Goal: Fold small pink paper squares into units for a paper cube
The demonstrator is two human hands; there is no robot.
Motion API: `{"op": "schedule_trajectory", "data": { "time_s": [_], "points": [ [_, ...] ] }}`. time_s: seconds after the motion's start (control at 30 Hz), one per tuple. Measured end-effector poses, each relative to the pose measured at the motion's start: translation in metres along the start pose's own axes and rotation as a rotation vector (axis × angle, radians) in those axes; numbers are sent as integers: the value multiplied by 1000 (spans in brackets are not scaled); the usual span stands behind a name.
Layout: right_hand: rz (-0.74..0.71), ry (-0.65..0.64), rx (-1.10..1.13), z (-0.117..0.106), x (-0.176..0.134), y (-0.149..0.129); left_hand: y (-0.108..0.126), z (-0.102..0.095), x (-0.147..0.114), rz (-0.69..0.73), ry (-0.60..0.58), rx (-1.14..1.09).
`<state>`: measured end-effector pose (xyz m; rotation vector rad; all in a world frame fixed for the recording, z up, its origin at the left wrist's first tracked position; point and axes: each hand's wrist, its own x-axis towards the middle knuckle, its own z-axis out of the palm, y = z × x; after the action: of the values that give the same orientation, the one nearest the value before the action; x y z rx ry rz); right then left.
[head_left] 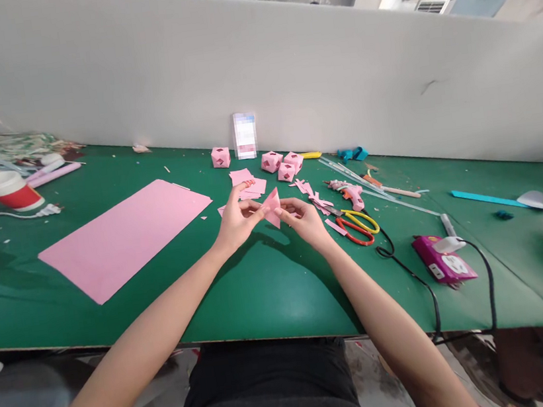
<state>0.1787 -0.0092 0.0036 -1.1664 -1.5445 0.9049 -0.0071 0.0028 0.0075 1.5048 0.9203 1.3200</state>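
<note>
Between my two hands, a small folded piece of pink paper (273,208) is held up above the table. My left hand (239,220) pinches its left side between thumb and fingers. Its right side is gripped by the thumb and fingers of my right hand (305,218). Just behind my hands lie pink paper squares (251,184) in a loose pile. Several folded pink paper cubes (272,161) with diamond-shaped openings stand farther back. Thin pink paper strips (318,201) are scattered beside my right hand, near scissors (357,225) with red and yellow handles.
A large pink sheet (129,239) lies at left. A phone (245,136) leans against the white partition (233,62). On the right are a pink glue gun (350,193), clear glue sticks (379,186) and a purple power strip (443,257) with a black cable. A paper cup (7,190) stands far left.
</note>
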Motion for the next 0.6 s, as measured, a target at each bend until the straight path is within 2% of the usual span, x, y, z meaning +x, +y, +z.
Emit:
{"op": "schedule_trajectory", "data": {
  "time_s": [0.2, 0.6],
  "points": [
    [68, 10, 228, 1, -4, -9, -2, 5, -5, -25, -60, 76],
    [121, 38, 299, -5, 2, 5, -5, 5, -5, -55, -115, 97]
  ]
}}
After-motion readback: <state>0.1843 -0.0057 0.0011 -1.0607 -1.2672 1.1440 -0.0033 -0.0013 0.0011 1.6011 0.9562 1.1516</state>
